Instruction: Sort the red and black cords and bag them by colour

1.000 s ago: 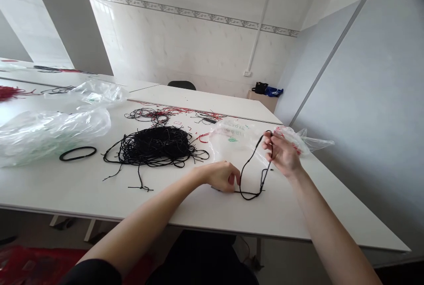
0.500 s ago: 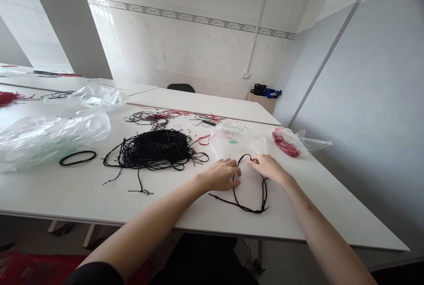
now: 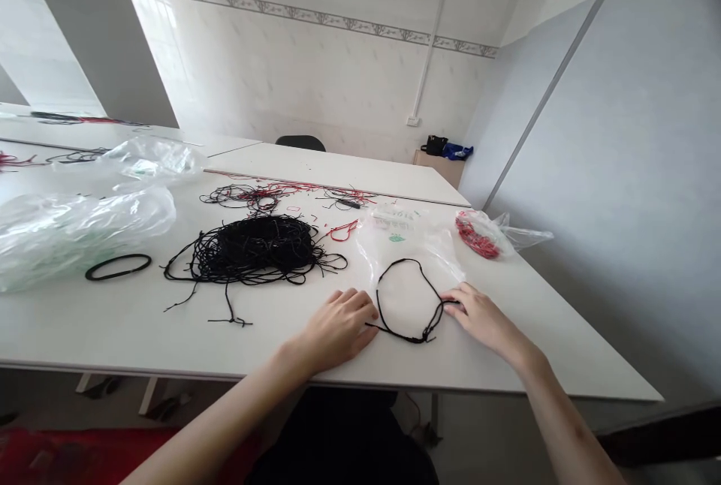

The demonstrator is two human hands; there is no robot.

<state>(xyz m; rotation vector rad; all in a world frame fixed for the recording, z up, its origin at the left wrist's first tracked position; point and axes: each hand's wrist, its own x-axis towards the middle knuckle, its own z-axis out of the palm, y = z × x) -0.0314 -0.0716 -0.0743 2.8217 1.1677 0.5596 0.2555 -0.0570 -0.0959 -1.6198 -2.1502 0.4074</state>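
A knotted black cord loop (image 3: 384,263) lies on the white table in front of me, rounded, with small knots along it. My left hand (image 3: 339,326) is at its lower left, thumb and fingers closed around the loose cord end there. On the other side, my right hand (image 3: 485,320) pinches the short end that sticks out to the right. A large tangled pile of black cords (image 3: 259,248) sits left of the loop. Just behind the loop lies a flat clear plastic bag (image 3: 405,233) with green print.
Red cords (image 3: 478,236) in a clear bag lie at the right. Crumpled plastic bags (image 3: 84,233) and a black cord ring (image 3: 118,266) lie at the left. Red and black scraps (image 3: 264,196) are scattered behind the pile. The table's front edge (image 3: 478,387) runs close to me.
My hands have moved apart and nearer to me, from the loop's upper part to its two ends. The loop is now wider and rounder. The view has shifted slightly.
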